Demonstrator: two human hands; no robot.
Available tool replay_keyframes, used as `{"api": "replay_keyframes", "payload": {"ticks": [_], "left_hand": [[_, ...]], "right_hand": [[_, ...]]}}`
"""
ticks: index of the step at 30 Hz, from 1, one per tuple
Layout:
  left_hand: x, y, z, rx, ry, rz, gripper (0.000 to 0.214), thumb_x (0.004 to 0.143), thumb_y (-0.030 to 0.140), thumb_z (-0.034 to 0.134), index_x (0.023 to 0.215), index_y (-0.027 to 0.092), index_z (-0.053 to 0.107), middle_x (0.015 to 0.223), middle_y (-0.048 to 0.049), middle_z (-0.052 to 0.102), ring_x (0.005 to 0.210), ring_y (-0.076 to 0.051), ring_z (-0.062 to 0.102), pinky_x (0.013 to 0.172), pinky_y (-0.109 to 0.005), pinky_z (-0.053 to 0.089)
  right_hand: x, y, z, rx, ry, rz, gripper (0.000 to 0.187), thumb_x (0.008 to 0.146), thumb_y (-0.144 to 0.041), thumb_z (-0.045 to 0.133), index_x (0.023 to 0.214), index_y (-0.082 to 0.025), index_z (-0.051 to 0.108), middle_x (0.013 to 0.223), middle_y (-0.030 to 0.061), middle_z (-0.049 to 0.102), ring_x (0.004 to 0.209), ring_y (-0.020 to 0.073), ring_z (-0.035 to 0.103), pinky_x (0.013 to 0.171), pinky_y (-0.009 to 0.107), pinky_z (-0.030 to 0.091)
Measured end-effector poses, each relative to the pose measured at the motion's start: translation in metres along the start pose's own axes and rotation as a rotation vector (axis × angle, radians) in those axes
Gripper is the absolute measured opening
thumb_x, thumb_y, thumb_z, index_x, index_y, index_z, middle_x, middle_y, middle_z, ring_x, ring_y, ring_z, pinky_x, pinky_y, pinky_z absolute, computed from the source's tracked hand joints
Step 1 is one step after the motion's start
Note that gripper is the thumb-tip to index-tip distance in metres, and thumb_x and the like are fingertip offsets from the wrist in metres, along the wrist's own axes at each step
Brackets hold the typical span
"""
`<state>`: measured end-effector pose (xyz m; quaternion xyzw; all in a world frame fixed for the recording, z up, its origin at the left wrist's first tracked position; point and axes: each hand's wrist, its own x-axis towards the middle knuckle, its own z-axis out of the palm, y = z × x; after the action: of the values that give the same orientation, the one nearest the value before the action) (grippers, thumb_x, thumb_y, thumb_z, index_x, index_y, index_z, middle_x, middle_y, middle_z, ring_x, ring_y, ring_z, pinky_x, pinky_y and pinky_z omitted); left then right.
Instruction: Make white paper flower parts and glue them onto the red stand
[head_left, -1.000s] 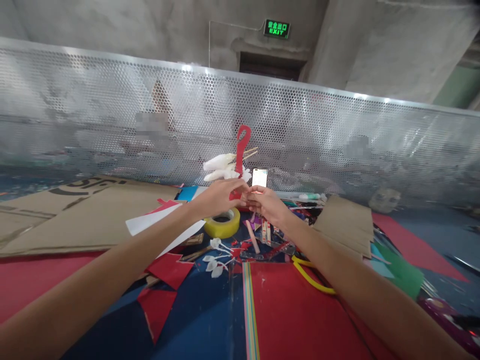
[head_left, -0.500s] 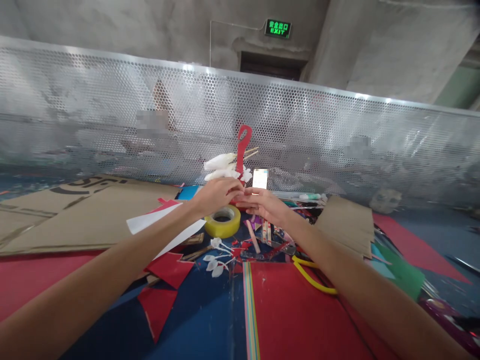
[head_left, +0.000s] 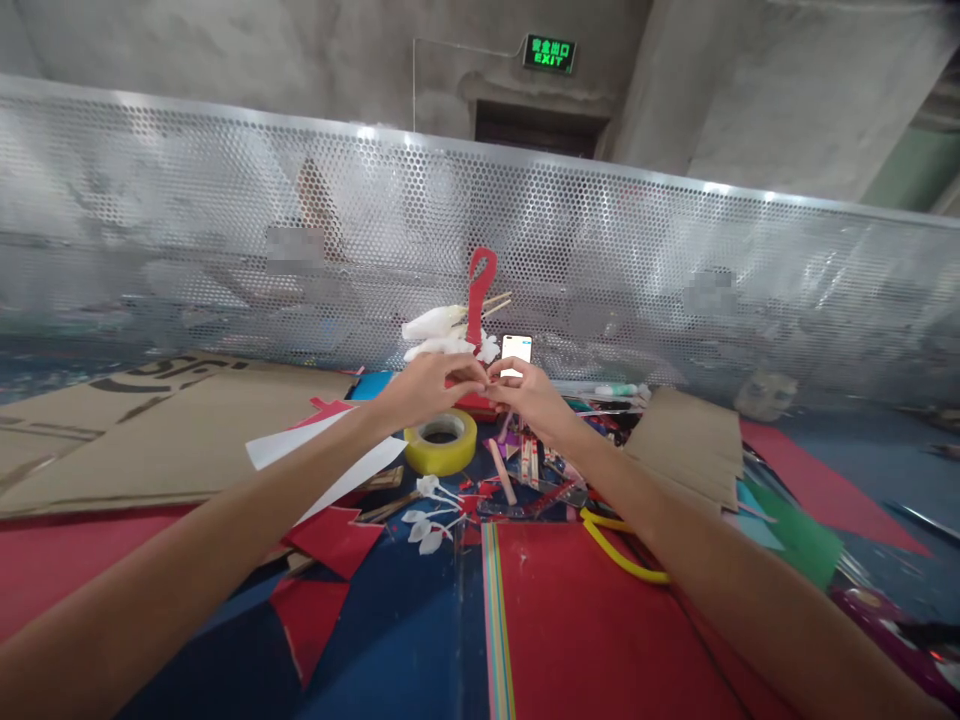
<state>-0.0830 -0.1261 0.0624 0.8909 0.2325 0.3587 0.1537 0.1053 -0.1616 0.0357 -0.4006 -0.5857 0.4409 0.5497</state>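
My left hand point(head_left: 439, 385) and my right hand point(head_left: 525, 392) meet at the middle of the view, fingertips pinched close together. Whatever lies between them is too small and too covered to name. Just behind them rises a red paper cutout point(head_left: 477, 300) with a looped top, beside white fluffy pieces point(head_left: 435, 335) with thin sticks. A lit phone point(head_left: 517, 348) leans upright right behind my right hand. Below my left hand lies a roll of yellow tape point(head_left: 442, 462). White leaf-shaped pieces on stems point(head_left: 427, 530) rest nearer to me.
Large cardboard point(head_left: 150, 420) covers the left, with white paper strips point(head_left: 352, 480) on it. A red sheet stack point(head_left: 600, 630) lies front right, below yellow-handled scissors point(head_left: 630, 570). Another cardboard piece point(head_left: 686, 450) is at the right. A perforated metal screen point(head_left: 375, 230) stands behind.
My right hand's fingers have curled in from a flatter pose, and my left fingertips have turned downward against them. The whole view has shifted slightly.
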Motion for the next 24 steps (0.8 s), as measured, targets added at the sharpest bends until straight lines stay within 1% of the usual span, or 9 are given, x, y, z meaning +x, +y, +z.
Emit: {"api": "replay_keyframes", "payload": {"ticks": [2, 5, 9, 13, 15, 17, 20, 22, 24], "left_hand": [[0.000, 0.001, -0.002, -0.009, -0.016, 0.011, 0.019, 0.090, 0.035, 0.059, 0.090, 0.020, 0.072, 0.087, -0.0016, 0.074, 0.081, -0.015, 0.066, 0.079, -0.027, 0.049], [0.001, -0.002, -0.001, -0.117, -0.024, -0.048, 0.024, 0.089, 0.040, 0.061, 0.083, 0.018, 0.069, 0.080, -0.0023, 0.072, 0.074, -0.015, 0.065, 0.071, -0.026, 0.049], [0.003, -0.008, 0.001, -0.214, -0.048, -0.100, 0.019, 0.084, 0.036, 0.066, 0.084, 0.017, 0.064, 0.079, -0.0024, 0.071, 0.071, -0.015, 0.065, 0.067, -0.026, 0.050], [0.004, -0.009, -0.001, -0.012, 0.000, -0.069, 0.010, 0.085, 0.027, 0.061, 0.091, 0.019, 0.062, 0.084, -0.0016, 0.071, 0.077, -0.015, 0.065, 0.072, -0.027, 0.049], [0.003, -0.007, -0.002, 0.108, 0.001, -0.052, 0.009, 0.086, 0.024, 0.060, 0.093, 0.020, 0.061, 0.086, -0.0011, 0.071, 0.080, -0.016, 0.065, 0.073, -0.028, 0.047], [0.002, -0.003, -0.002, 0.154, -0.031, -0.037, 0.011, 0.085, 0.024, 0.059, 0.096, 0.021, 0.060, 0.087, -0.0006, 0.072, 0.082, -0.016, 0.066, 0.074, -0.028, 0.046], [0.001, 0.003, -0.002, 0.100, -0.084, -0.040, 0.017, 0.084, 0.026, 0.062, 0.100, 0.021, 0.059, 0.085, -0.0004, 0.074, 0.080, -0.016, 0.067, 0.074, -0.027, 0.045], [0.001, 0.005, -0.002, 0.057, -0.119, -0.067, 0.019, 0.083, 0.029, 0.062, 0.100, 0.021, 0.059, 0.083, -0.0009, 0.074, 0.077, -0.016, 0.067, 0.072, -0.027, 0.045], [0.002, 0.004, -0.005, 0.088, -0.163, -0.096, 0.019, 0.082, 0.030, 0.061, 0.099, 0.021, 0.060, 0.082, -0.0007, 0.074, 0.074, -0.017, 0.066, 0.070, -0.027, 0.045]], "right_hand": [[0.000, 0.000, 0.000, -0.009, 0.001, -0.002, 0.041, 0.061, -0.030, 0.084, 0.089, -0.021, 0.056, 0.064, -0.0047, 0.064, 0.055, 0.0096, 0.056, 0.057, 0.022, 0.047], [-0.001, 0.001, 0.002, -0.040, -0.011, -0.022, 0.040, 0.061, -0.030, 0.084, 0.089, -0.021, 0.056, 0.064, -0.0043, 0.065, 0.055, 0.0106, 0.057, 0.058, 0.024, 0.049], [-0.002, 0.002, 0.003, -0.032, -0.039, -0.038, 0.036, 0.063, -0.029, 0.083, 0.089, -0.021, 0.058, 0.069, -0.0005, 0.070, 0.064, 0.0150, 0.066, 0.067, 0.029, 0.055], [-0.002, 0.002, 0.002, 0.042, -0.131, 0.015, 0.043, 0.065, -0.029, 0.084, 0.098, -0.021, 0.058, 0.082, 0.0028, 0.074, 0.082, 0.0183, 0.072, 0.079, 0.032, 0.057], [-0.001, 0.004, 0.001, 0.034, -0.168, 0.012, 0.046, 0.066, -0.032, 0.085, 0.101, -0.020, 0.058, 0.083, 0.0026, 0.073, 0.082, 0.0177, 0.072, 0.078, 0.031, 0.057], [0.002, 0.007, -0.001, -0.028, -0.176, -0.018, 0.048, 0.065, -0.035, 0.086, 0.101, -0.020, 0.057, 0.079, 0.0014, 0.072, 0.074, 0.0163, 0.070, 0.073, 0.029, 0.056], [0.005, 0.010, -0.003, -0.160, -0.203, -0.093, 0.045, 0.065, -0.036, 0.085, 0.097, -0.019, 0.058, 0.072, -0.0009, 0.069, 0.064, 0.0145, 0.065, 0.064, 0.027, 0.052], [0.005, 0.011, -0.005, -0.270, -0.209, -0.138, 0.038, 0.069, -0.035, 0.082, 0.093, -0.019, 0.058, 0.070, -0.0018, 0.068, 0.063, 0.0147, 0.064, 0.063, 0.026, 0.050], [0.004, 0.011, -0.005, -0.421, -0.200, -0.181, 0.028, 0.074, -0.030, 0.078, 0.092, -0.019, 0.059, 0.071, -0.0015, 0.068, 0.066, 0.0156, 0.065, 0.065, 0.026, 0.049]]}}
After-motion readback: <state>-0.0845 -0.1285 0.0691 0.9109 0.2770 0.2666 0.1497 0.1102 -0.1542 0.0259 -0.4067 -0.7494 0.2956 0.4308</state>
